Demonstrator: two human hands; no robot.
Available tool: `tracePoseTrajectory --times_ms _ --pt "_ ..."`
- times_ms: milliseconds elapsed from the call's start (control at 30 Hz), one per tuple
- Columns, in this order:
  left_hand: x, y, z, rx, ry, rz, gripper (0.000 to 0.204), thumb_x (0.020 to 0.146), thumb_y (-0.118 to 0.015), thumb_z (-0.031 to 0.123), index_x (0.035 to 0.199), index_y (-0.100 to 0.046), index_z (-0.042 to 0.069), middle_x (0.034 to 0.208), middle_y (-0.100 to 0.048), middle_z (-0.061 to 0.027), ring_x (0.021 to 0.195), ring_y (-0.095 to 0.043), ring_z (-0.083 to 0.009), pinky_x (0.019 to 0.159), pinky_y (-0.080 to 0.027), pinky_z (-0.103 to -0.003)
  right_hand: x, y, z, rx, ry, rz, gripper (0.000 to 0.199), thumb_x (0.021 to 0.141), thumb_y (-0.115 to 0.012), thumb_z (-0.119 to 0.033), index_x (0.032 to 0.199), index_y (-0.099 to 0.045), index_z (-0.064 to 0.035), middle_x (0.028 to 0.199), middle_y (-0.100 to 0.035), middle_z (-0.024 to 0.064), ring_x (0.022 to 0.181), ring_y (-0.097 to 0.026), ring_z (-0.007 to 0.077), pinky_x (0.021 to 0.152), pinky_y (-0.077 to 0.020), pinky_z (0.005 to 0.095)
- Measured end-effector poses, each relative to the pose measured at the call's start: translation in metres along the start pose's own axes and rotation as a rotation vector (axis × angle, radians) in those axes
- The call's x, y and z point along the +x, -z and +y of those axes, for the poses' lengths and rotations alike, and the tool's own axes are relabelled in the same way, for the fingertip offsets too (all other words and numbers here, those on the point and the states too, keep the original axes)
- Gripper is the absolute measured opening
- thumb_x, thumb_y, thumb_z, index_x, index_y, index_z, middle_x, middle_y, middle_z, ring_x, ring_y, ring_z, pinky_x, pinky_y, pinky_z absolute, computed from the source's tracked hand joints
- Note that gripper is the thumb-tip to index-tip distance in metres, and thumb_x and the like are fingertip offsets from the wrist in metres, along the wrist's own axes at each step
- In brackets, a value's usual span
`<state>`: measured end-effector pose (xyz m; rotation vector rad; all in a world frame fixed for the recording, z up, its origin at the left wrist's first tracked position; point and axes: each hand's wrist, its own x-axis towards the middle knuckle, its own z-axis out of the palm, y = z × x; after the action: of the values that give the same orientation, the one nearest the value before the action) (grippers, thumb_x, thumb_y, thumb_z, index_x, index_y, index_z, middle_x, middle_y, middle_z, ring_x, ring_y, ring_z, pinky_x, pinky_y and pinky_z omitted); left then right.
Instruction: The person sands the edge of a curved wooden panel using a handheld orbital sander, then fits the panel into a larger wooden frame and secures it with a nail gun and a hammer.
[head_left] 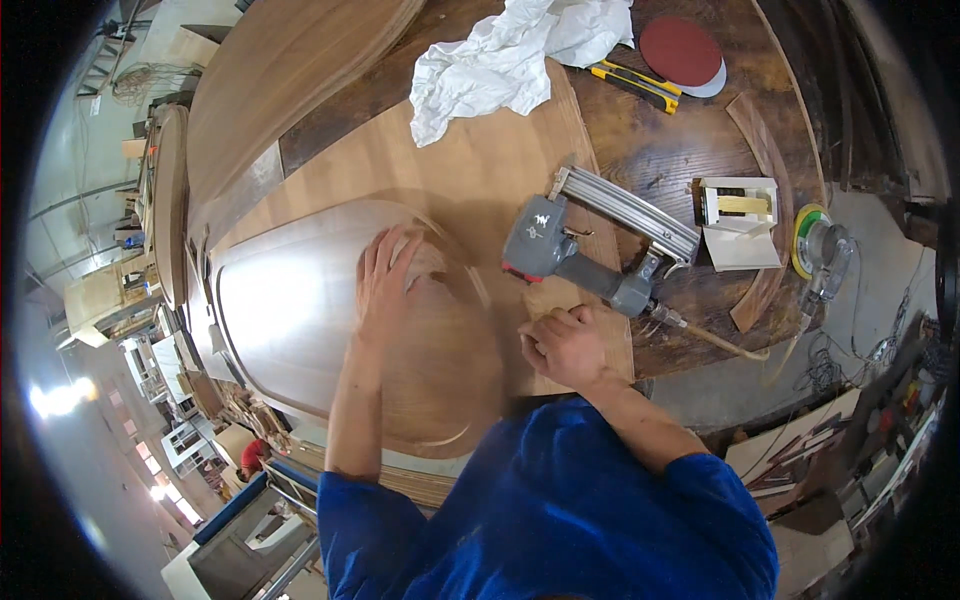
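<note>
A large brown wooden panel with a rounded end and a grooved border (pixel 290 290) lies in front of me, its surface glossy on the left. My left hand (pixel 383 268) rests on it with fingers stretched out; a blurred brownish patch shows beside the fingers, and I cannot tell whether it is a thing or a reflection. To the right of the panel, my right hand (pixel 565 345) is closed with curled fingers over the plywood sheet (pixel 380 150). Whatever those fingers may hold is hidden. A grey and black nail gun (pixel 575 250) lies just beyond that hand.
Crumpled white cloth (pixel 500 65), a yellow utility knife (pixel 637 86) and round sanding discs (pixel 682 52) lie at the far side. Rightward are an open box of fasteners (pixel 740 215), a curved wooden strip (pixel 762 140) and an orbital sander (pixel 815 243). An air hose (pixel 725 342) trails from the nail gun.
</note>
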<state>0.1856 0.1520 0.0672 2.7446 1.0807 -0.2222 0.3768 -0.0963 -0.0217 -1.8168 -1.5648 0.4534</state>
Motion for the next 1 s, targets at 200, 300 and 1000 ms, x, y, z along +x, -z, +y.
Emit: tracePoseTrajectory --times_ms 200,300,1000 --pt "0.059 0.031 -0.013 0.139 -0.275 -0.198 0.068 0.081 -0.085 0.017 0.145 -0.060 0.019 0.152 -0.052 -0.0042 0.148 -0.042 -0.0273 0.125 -0.033 -0.052 0.011 0.006 -0.007 0.031 -0.024 -0.056 0.019 0.079 -0.080 -0.018 0.093 -0.069 -0.0233 0.072 -0.063 -0.0058 0.074 -0.062 0.0146 0.073 -0.0400 0.0371" --pt "0.073 0.024 -0.015 0.171 -0.424 -0.316 0.058 0.083 -0.083 0.020 0.138 -0.064 0.017 0.146 -0.058 -0.0040 0.144 -0.047 -0.0257 0.125 -0.034 -0.048 0.013 0.002 -0.004 0.007 -0.001 -0.024 0.016 0.080 -0.079 -0.020 0.092 -0.069 -0.0240 0.071 -0.063 -0.0061 0.073 -0.061 0.0145 0.073 -0.0390 0.0369" --pt "0.082 0.013 -0.034 0.196 -0.622 -0.244 0.052 0.079 -0.085 0.028 0.126 -0.068 0.018 0.135 -0.066 0.0008 0.131 -0.059 -0.0216 0.115 -0.048 -0.042 0.025 0.003 -0.003 0.037 0.015 -0.021 0.017 0.079 -0.076 -0.019 0.092 -0.066 -0.0236 0.071 -0.062 -0.0060 0.076 -0.061 0.0156 0.076 -0.0373 0.0374"
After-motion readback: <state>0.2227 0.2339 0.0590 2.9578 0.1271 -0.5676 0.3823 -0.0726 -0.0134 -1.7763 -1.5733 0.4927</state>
